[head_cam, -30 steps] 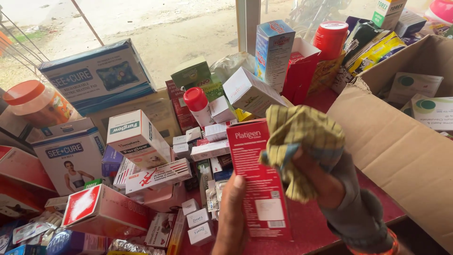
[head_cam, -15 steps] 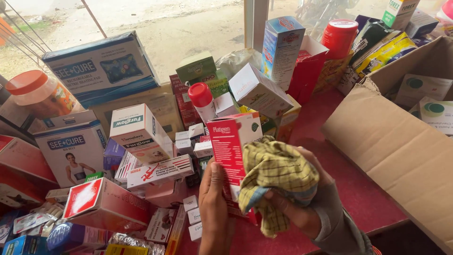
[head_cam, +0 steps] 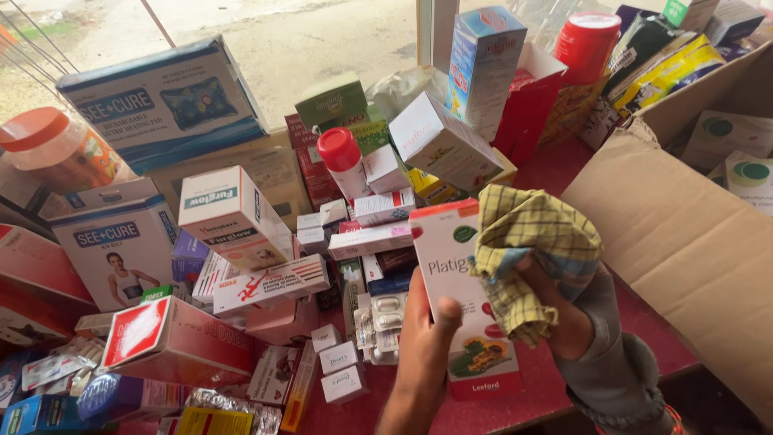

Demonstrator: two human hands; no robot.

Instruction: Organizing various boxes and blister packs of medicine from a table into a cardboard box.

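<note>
Your left hand fingers grip the red and white box above the red desk. Your right hand fingers squeeze the yellow checked cloth against the box.

A dark red surface carries a crowd of small medicine boxes, blister packs, a red-capped bottle and, at its right, an open cardboard carton.
</note>
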